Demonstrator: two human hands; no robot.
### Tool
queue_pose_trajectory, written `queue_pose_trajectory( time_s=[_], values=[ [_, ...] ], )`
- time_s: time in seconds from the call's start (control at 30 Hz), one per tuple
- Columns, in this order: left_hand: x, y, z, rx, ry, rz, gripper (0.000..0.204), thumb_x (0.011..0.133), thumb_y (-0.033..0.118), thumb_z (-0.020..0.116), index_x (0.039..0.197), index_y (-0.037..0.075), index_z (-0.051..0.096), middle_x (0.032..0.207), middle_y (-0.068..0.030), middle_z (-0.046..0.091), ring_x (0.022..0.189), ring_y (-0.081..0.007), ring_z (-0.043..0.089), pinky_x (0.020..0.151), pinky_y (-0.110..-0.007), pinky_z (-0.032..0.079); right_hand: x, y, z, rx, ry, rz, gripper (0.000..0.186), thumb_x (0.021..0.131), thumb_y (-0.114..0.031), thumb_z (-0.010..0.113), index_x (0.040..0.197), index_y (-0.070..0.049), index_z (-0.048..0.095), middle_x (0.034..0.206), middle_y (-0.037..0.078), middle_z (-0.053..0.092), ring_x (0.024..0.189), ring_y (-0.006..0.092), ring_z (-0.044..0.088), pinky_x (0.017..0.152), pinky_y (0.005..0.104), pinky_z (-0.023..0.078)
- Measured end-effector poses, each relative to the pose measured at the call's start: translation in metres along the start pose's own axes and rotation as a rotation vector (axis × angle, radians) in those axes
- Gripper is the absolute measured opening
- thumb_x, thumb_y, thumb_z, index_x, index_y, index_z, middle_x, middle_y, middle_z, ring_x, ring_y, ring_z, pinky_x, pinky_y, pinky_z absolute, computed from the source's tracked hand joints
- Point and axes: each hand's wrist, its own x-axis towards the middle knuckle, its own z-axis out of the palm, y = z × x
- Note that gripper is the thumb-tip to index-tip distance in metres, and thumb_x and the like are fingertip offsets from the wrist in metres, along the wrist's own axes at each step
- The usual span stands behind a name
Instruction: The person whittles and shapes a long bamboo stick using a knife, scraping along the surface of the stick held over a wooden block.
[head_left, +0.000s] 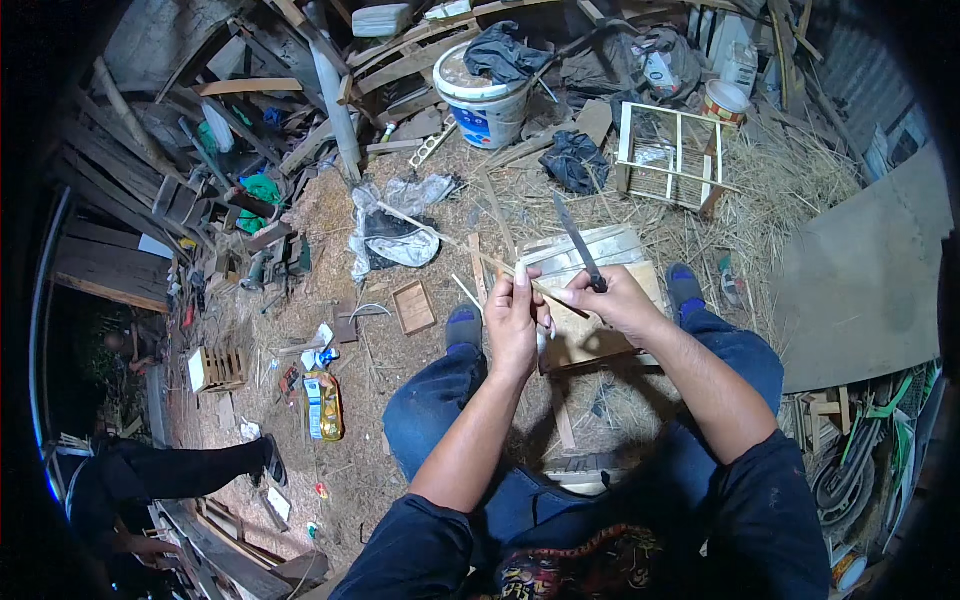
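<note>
Workshop ground [365, 475]: Dirt and shavings lie among scrap timber, with straw [780, 190] on the far right and a white bucket [480, 105] on the far side.
Left hand [515, 325]: Fingers curl in a near-closed pinch around a thin wooden stick [570, 308], the thumb laid along it.
Right hand [622, 305]: Fingers wrap the dark handle of a knife [575, 235]; the thumb reaches toward the stick, though whether it presses cannot be told.
Stick: Held slantwise between the hands, above a wooden board [588, 347] between the seated person's feet.
Blade: Points to the far side, seemingly apart from the stick.
Good practice: Shaving so slim a piece would call for a firm left grip close to the cut, light strokes and an edge turned away from fingers and knees.
Printing: The bucket shows a blue patch; a yellow bottle [323, 408] on the left wears a blue-and-white label; the dark shirt [590, 565] carries a red design. No wording is clear enough to read.
</note>
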Motion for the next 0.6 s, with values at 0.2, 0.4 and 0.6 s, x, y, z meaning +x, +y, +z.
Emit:
queue_pose_trajectory(
  time_s=[0.2,0.4,0.6],
  values=[
    [0.006,0.006,0.000,0.016,0.044,0.093,0.036,0.103,0.034,0.054,0.110,0.000,0.063,0.072,-0.0022,0.057,0.053,-0.0079,0.054,0.048,-0.024,0.047,0.005,0.005,-0.002,-0.053,0.001,0.022,0.023,0.089,-0.025,0.077,0.082,-0.005,0.068,0.075,-0.005,0.060,0.069,0.0042,0.049,0.063,0.0234,0.040],
    [0.005,0.010,-0.001,0.024,0.053,0.142,0.036,0.105,0.032,0.053,0.110,-0.003,0.063,0.078,-0.0048,0.063,0.055,-0.0092,0.057,0.051,-0.022,0.045,0.008,0.008,-0.006,-0.022,0.094,-0.079,0.027,0.092,-0.031,0.074,0.081,-0.008,0.066,0.064,-0.008,0.050,0.053,0.0024,0.040,0.045,0.0232,0.030],
    [0.009,0.019,-0.008,-0.010,0.084,0.194,0.037,0.105,0.033,0.051,0.112,-0.002,0.061,0.080,-0.0047,0.063,0.056,-0.0098,0.058,0.052,-0.023,0.047,0.012,0.003,-0.019,-0.029,0.242,-0.081,0.027,0.091,-0.025,0.075,0.074,-0.007,0.063,0.067,-0.006,0.054,0.063,0.0043,0.045,0.057,0.0246,0.037]
  ],
)
